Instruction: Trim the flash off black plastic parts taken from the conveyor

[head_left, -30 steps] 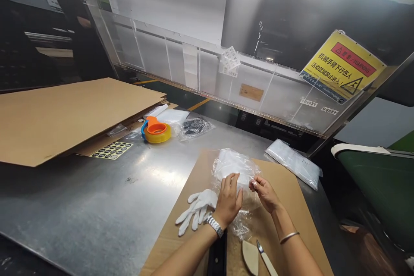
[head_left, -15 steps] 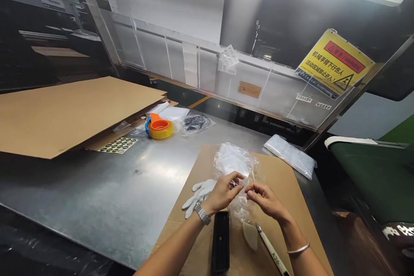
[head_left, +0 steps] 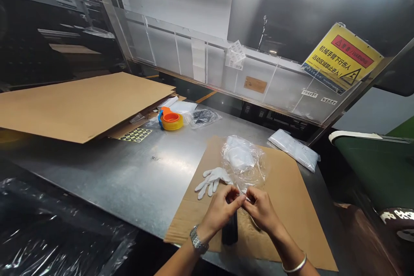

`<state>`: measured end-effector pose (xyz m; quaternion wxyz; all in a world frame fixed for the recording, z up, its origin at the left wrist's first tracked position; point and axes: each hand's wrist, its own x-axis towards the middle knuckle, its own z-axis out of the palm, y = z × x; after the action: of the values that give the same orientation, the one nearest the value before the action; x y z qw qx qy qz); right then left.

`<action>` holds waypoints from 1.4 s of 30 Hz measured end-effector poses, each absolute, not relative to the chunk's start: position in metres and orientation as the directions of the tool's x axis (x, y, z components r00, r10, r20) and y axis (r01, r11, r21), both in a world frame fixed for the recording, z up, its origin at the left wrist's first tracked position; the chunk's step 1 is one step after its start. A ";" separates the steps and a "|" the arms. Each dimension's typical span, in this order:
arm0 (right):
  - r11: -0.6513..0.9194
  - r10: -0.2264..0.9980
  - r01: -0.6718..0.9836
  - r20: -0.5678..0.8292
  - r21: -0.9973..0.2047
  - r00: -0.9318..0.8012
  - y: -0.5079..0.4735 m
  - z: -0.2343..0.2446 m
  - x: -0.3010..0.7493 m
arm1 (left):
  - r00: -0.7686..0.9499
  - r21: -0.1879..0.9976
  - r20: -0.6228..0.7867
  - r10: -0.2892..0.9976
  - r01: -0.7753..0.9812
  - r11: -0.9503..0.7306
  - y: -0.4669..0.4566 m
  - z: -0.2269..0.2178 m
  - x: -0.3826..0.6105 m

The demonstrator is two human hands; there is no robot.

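A clear plastic bag (head_left: 258,166) with white material inside lies on the cardboard sheet (head_left: 287,207). My left hand (head_left: 223,207) and my right hand (head_left: 261,210) meet at the bag's near end, fingertips pinched together on the gathered plastic. Just left of the bag rests a white glove (head_left: 211,180), fingers spread toward the left. Under my left hand is a long black tray (head_left: 230,230), partly covered by the hand. Behind my right hand, only the edge of a pale curved piece shows. The pen-like tool marked A26 is hidden from view.
A tape dispenser (head_left: 172,120), a sticker sheet (head_left: 136,134) and a bag of dark items (head_left: 203,117) lie on the metal table. Large cardboard sheets (head_left: 84,103) are stacked at left. A white plastic packet (head_left: 294,150) sits at right, below a warning sign (head_left: 344,58).
My hands have come together and closed on the bag's near end; before, they were apart with looser fingers. The camera view has shifted, and the A26 tool no longer shows.
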<state>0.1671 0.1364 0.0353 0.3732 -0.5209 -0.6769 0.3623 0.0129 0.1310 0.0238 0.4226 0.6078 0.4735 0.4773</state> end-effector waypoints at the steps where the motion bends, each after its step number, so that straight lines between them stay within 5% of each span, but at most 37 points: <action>1: 0.204 0.973 0.445 0.132 -0.872 -0.188 0.133 0.034 0.164 | 0.113 0.969 0.167 0.980 0.163 -0.184 0.128 0.021 0.014; 10: 0.230 0.971 0.546 0.229 -0.805 -0.071 0.124 0.026 0.148 | -0.194 0.867 0.308 0.931 0.461 -0.191 0.103 -0.006 0.008; 16: 0.358 0.933 0.634 0.253 -0.685 -0.255 0.112 0.030 0.132 | -0.022 0.652 0.471 0.882 0.682 -0.331 0.106 -0.008 -0.004; 25: 0.068 0.996 0.825 0.081 -0.561 -0.026 0.083 -0.033 0.146 | -0.029 0.499 0.373 0.927 0.849 -0.174 0.101 -0.051 -0.032; 31: 0.003 1.000 0.774 -0.007 -0.633 -0.009 0.054 -0.040 0.167 | -0.023 0.512 0.231 0.973 0.853 -0.101 0.092 -0.063 -0.029; 37: 0.058 0.969 0.635 -0.110 -0.770 -0.221 0.029 -0.033 0.165 | -0.016 0.619 0.089 0.996 0.785 -0.043 0.093 -0.059 -0.026; 42: -0.003 0.967 0.669 -0.172 -0.743 -0.187 0.034 -0.052 0.164 | 0.077 0.707 0.025 0.997 0.704 -0.072 0.094 -0.054 -0.033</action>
<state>0.1638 0.0338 -0.0525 0.2023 -0.6048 -0.6765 0.3683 -0.0329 0.0939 -0.0540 0.2727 0.6813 0.6241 0.2684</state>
